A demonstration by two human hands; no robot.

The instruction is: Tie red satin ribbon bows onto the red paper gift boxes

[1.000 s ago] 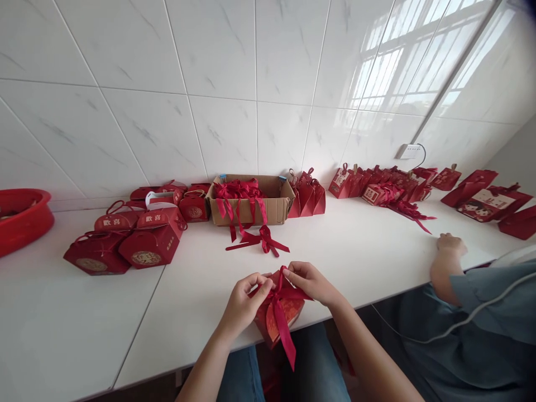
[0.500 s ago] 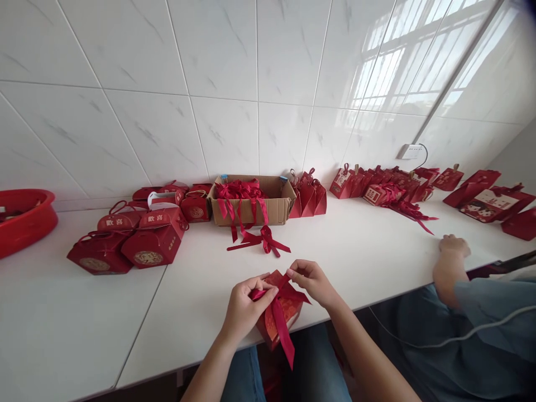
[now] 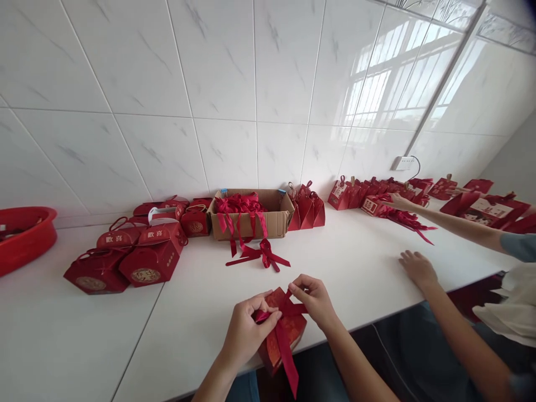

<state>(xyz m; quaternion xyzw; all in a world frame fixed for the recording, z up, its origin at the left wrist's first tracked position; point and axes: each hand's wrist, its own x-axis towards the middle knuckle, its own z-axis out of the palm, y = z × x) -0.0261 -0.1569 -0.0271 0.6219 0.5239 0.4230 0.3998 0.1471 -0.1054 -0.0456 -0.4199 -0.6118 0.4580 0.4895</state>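
A small red gift box stands at the table's front edge, partly over it, with a dark red satin ribbon on its top. My left hand pinches a loop of that ribbon between thumb and fingers at the box's left side. On the other side my right hand is closed on another part of the ribbon near the top of the box. One ribbon tail hangs down the front, below the table edge. The knot itself is partly hidden by my fingers.
A cardboard box of red ribbons stands by the wall; a loose bow lies before it. Red gift boxes sit left, near a red basin. At right, a co-worker's hand rests on the table; the other reaches toward ribbons.
The view has tilted up slightly. My hands keep their pinch on the ribbon with little movement. The co-worker now stretches one arm across the table to the ribbons and red boxes.
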